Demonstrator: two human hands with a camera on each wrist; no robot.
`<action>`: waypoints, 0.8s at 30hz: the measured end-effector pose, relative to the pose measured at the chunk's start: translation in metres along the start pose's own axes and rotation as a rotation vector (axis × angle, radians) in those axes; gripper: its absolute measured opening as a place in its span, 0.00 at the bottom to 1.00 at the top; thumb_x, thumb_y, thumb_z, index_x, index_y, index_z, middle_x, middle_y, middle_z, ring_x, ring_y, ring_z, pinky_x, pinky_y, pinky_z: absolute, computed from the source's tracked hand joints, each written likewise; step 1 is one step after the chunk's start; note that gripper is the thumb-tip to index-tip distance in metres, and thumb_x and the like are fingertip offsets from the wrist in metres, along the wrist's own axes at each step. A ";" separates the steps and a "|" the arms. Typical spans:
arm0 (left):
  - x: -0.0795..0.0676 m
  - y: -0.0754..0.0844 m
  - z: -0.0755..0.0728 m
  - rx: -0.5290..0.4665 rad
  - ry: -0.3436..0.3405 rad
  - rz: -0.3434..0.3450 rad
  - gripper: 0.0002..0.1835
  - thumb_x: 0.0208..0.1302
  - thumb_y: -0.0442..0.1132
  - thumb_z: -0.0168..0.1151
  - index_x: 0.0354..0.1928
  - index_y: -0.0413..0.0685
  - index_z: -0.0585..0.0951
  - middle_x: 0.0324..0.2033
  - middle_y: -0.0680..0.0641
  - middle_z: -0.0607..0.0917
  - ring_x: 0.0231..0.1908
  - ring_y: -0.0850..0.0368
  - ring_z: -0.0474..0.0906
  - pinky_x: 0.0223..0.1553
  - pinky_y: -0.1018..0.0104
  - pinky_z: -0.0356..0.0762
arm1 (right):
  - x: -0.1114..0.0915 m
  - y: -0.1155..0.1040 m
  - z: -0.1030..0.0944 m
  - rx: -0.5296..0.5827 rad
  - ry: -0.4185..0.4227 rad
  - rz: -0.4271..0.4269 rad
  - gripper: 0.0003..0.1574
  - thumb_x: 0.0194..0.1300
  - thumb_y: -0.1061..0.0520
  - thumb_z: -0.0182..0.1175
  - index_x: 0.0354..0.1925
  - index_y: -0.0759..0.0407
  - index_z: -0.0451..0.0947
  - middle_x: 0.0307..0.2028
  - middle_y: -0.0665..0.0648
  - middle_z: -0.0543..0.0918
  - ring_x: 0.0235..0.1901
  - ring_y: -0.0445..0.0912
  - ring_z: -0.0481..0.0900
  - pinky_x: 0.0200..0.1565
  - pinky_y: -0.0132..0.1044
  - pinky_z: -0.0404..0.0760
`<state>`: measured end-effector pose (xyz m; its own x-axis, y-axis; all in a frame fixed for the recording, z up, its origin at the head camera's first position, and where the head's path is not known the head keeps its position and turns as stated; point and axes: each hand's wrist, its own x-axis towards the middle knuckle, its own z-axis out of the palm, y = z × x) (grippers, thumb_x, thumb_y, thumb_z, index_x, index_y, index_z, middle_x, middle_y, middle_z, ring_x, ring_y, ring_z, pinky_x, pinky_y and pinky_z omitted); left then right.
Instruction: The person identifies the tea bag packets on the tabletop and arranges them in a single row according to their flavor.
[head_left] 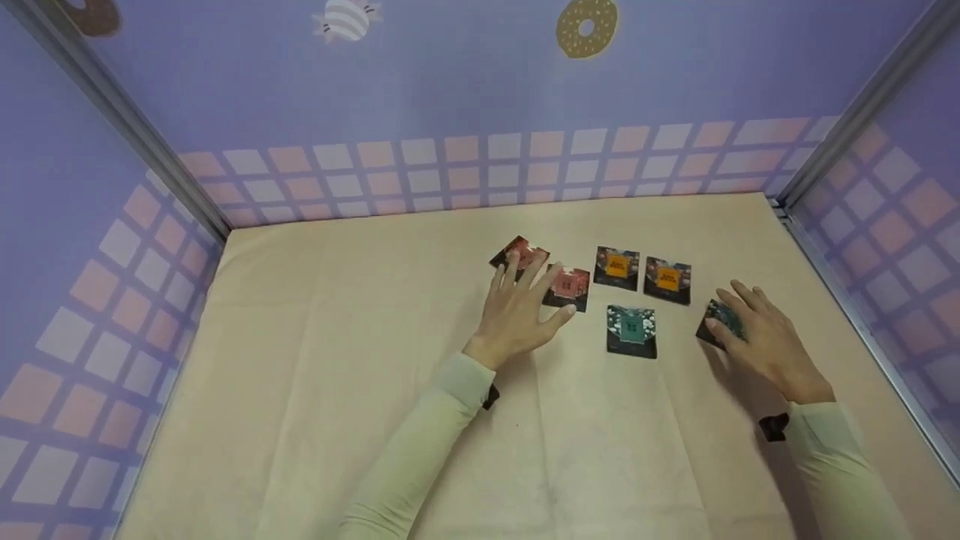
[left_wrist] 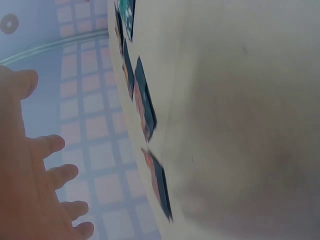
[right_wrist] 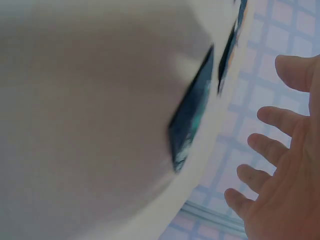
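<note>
Above cards (head_left: 631, 331), hands (head_left: 517, 311) hover, fingers apart, the right (head_left: 772, 349) nearer the table's right edge (head_left: 834, 322).

The table (head_left: 360, 315), topped in pale, faintly creased cream, is enclosed on three visible sides by a lilac back wall (head_left: 465, 90), left wall (head_left: 60, 135) and right wall (head_left: 915, 142). Each is banded low down with pink and white squares (head_left: 461, 176), and the corners are lined by grey metal posts (head_left: 855, 116). Along the top, a striped sweet (head_left: 346, 19) and a speckled doughnut (head_left: 571, 41) are pictured
</note>
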<state>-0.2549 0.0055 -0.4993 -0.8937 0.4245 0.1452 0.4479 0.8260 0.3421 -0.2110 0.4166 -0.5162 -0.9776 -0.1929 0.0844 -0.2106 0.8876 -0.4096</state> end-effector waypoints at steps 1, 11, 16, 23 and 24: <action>0.002 0.005 0.003 -0.006 -0.007 0.006 0.41 0.78 0.71 0.48 0.85 0.63 0.59 0.85 0.48 0.56 0.85 0.36 0.40 0.85 0.36 0.44 | -0.001 0.001 0.001 0.005 -0.005 -0.003 0.44 0.83 0.40 0.53 0.80 0.67 0.61 0.81 0.76 0.55 0.78 0.81 0.48 0.71 0.85 0.49; 0.012 0.055 0.043 0.044 -0.140 0.132 0.36 0.82 0.64 0.43 0.86 0.62 0.59 0.85 0.48 0.56 0.85 0.36 0.46 0.85 0.38 0.46 | -0.006 0.009 0.013 0.065 -0.122 0.002 0.37 0.85 0.53 0.52 0.80 0.70 0.59 0.81 0.77 0.53 0.78 0.81 0.48 0.72 0.81 0.56; 0.017 0.080 0.059 0.091 -0.194 0.170 0.34 0.84 0.62 0.41 0.86 0.64 0.58 0.86 0.51 0.56 0.85 0.39 0.48 0.85 0.42 0.51 | -0.010 0.011 0.013 0.048 -0.115 0.002 0.33 0.83 0.61 0.52 0.78 0.72 0.62 0.80 0.78 0.57 0.77 0.81 0.51 0.71 0.80 0.59; 0.024 0.102 0.076 0.159 -0.251 0.191 0.31 0.86 0.57 0.38 0.86 0.65 0.58 0.86 0.53 0.56 0.85 0.43 0.49 0.85 0.50 0.52 | -0.011 0.011 0.013 0.033 -0.125 0.000 0.34 0.77 0.68 0.53 0.77 0.73 0.64 0.79 0.77 0.59 0.76 0.81 0.54 0.71 0.79 0.61; 0.024 0.104 0.078 0.170 -0.252 0.199 0.31 0.86 0.55 0.38 0.86 0.65 0.58 0.85 0.52 0.56 0.85 0.43 0.50 0.85 0.50 0.52 | -0.011 0.011 0.013 0.032 -0.127 -0.001 0.34 0.77 0.69 0.52 0.77 0.73 0.64 0.79 0.77 0.59 0.76 0.81 0.54 0.71 0.78 0.61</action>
<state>-0.2284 0.1304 -0.5330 -0.7635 0.6440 -0.0472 0.6294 0.7586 0.1683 -0.2026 0.4230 -0.5338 -0.9685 -0.2473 -0.0297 -0.2097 0.8739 -0.4385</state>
